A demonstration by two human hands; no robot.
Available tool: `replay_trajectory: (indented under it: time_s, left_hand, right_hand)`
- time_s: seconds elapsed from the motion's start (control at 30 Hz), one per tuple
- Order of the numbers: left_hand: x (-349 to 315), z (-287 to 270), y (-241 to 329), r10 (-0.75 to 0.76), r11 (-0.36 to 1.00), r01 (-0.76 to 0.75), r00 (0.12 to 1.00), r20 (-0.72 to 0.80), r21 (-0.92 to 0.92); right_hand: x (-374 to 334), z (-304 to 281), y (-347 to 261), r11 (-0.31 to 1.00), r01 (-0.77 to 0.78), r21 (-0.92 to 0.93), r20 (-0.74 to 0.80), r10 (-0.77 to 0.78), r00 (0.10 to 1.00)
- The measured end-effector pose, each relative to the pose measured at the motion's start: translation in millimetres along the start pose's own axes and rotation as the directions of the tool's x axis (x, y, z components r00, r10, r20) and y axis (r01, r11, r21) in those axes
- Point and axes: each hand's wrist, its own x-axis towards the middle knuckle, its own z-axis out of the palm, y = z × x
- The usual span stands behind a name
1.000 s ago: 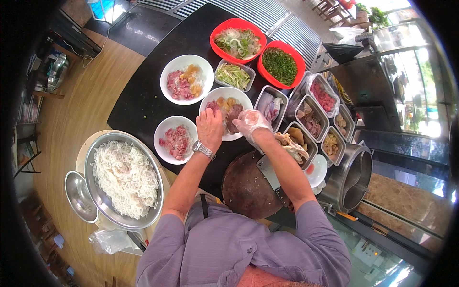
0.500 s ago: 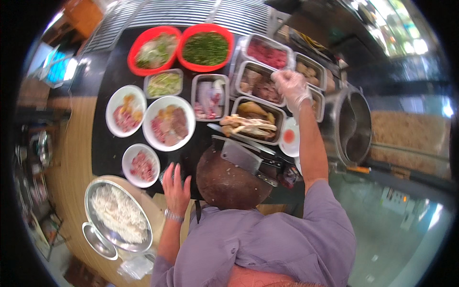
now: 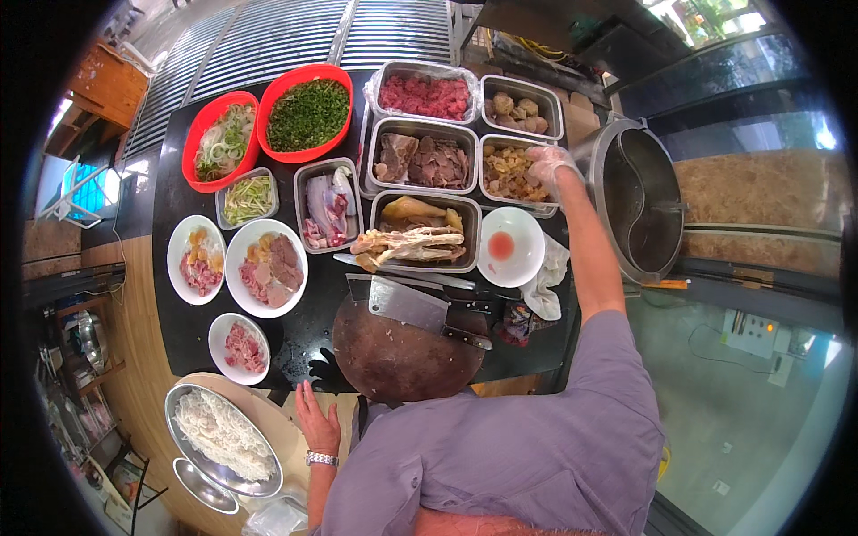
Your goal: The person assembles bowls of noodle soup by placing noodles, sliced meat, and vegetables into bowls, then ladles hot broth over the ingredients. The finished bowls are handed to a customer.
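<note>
My right hand, in a clear plastic glove, reaches into a metal tray of yellowish-brown, glistening pieces. Its fingers are curled at the tray's right side; what they hold, if anything, is hidden. My bare left hand, a watch on its wrist, is held open and empty at the table's front edge. Beside it stands a small white bowl with raw meat. Two larger white bowls, one with meat and yellowish pieces and one with sliced meats as well, stand behind.
A cleaver lies on the round chopping board. Trays hold sliced cooked meat, raw red meat, meatballs and chicken pieces. A divided pot stands right; a bowl of white noodles sits lower left.
My right hand has moved from beside the sliced-meat tray to the tray of yellowish-brown pieces. My left hand has drawn back toward the table's front edge. The view has shifted.
</note>
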Motion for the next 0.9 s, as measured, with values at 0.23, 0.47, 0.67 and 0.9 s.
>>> replay_trajectory:
  time_s: [0.23, 0.47, 0.67, 0.9]
  left_hand:
    - [-10, -8, -3, -0.028, 0.999, 0.029, 0.998, 0.059, -0.021]
    - [-15, -1, -2, -0.048, 0.996, 0.054, 0.994, 0.097, -0.069]
    - [-13, 2, -3, -0.046, 0.995, 0.054, 0.995, 0.089, -0.088]
    - [-13, 3, -10, -0.079, 0.992, 0.084, 0.995, 0.055, -0.098]
  right_hand:
    - [-8, 28, 9, 0.983, 0.052, -0.176, -0.104, -0.071, 0.992]
    - [2, 8, 28, 0.988, 0.128, -0.091, 0.047, -0.124, 0.991]
    - [2, 23, 15, 0.925, 0.040, -0.377, 0.054, -0.022, 0.998]
    - [-16, 2, 6, 0.976, 0.028, -0.218, 0.073, -0.013, 0.997]
